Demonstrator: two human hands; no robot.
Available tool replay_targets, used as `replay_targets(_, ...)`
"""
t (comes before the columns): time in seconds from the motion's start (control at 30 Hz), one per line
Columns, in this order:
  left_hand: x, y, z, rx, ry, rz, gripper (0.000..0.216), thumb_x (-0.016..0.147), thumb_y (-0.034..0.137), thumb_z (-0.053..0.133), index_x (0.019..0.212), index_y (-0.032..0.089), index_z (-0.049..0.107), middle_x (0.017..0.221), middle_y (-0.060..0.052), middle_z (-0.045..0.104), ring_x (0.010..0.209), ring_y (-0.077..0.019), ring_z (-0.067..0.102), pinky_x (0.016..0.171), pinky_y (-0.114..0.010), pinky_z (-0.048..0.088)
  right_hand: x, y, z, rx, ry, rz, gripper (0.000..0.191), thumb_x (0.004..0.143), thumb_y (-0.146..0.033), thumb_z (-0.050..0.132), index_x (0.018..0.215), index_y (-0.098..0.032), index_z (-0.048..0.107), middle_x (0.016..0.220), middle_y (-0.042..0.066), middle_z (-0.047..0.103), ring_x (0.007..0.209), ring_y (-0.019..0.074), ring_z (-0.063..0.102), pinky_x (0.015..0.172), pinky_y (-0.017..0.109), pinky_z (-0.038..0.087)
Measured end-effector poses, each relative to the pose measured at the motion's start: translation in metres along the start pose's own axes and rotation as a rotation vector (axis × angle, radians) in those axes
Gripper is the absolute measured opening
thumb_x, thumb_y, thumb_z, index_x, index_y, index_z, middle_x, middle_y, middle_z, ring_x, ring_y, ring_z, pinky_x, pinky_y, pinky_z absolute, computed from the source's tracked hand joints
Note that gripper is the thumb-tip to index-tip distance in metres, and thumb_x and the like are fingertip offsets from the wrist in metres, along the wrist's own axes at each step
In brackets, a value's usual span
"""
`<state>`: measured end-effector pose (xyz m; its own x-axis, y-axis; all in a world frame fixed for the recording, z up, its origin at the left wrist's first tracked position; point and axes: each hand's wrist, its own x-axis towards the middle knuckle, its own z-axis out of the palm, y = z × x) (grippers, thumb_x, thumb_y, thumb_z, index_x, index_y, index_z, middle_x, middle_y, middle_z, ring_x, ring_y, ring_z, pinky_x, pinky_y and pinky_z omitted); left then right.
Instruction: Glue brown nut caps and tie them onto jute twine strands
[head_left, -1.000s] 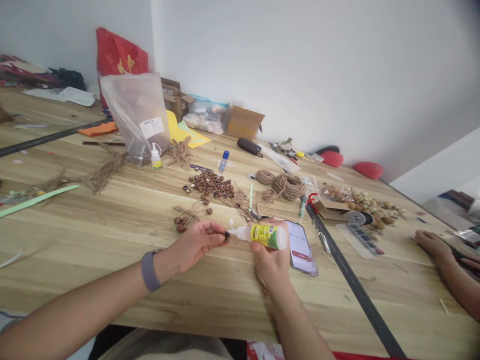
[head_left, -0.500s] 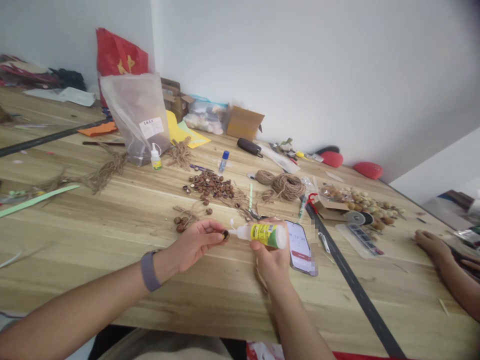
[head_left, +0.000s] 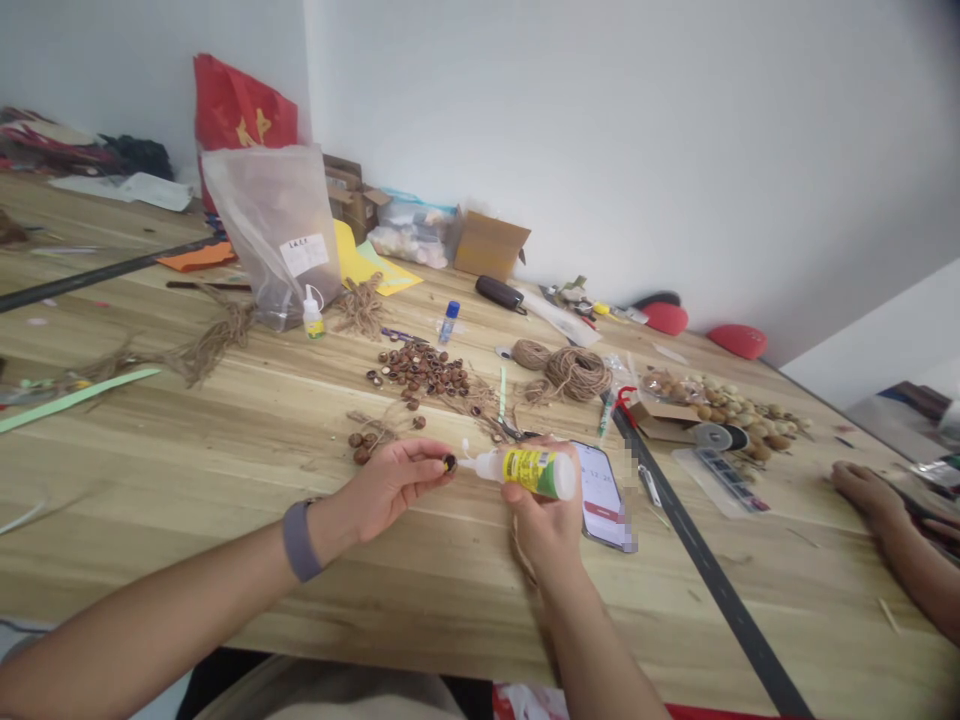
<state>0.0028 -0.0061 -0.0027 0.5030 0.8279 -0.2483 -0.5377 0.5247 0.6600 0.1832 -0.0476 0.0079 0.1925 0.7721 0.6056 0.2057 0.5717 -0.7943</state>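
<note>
My left hand [head_left: 390, 485] pinches a small dark brown bead [head_left: 449, 462] between thumb and fingertips, just above the wooden table [head_left: 225, 420]. My right hand [head_left: 544, 515] is wrapped round a white glue bottle [head_left: 532, 470] with a yellow-green label, held sideways. Its nozzle tip points left and touches the bead. A pile of similar brown beads [head_left: 420, 370] lies beyond my hands, with a few more [head_left: 364, 445] near my left fingers.
A phone [head_left: 600, 480] lies right of my right hand, beside a long black strip [head_left: 705, 570]. Coils of jute twine [head_left: 574, 372], a plastic bag [head_left: 277, 230], a second glue bottle [head_left: 313, 313], boxes and pale nuts [head_left: 739, 410] lie farther back. Another person's hand [head_left: 870, 490] rests at the right edge.
Almost nothing differs: both hands keep their hold, and the nozzle stays at the bead. The view has shifted very slightly.
</note>
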Motion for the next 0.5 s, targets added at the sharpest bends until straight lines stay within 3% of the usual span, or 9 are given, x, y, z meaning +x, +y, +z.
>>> replay_targets(0.5, -0.0009, 0.0013, 0.0013, 0.010, 0.033, -0.003, 0.019, 0.066, 0.002, 0.075, 0.081, 0.012, 0.069, 0.077, -0.001, 0.073, 0.069, -0.0091, 0.068, 0.072, -0.016, 0.054, 0.0003, -0.0064, 0.0043, 0.035, -0.034, 0.012, 0.039, 0.068, -0.047, 0.078, 0.084, -0.023, 0.052, 0.082, 0.001, 0.062, 0.078, 0.0180, 0.056, 0.070, 0.033, 0.043)
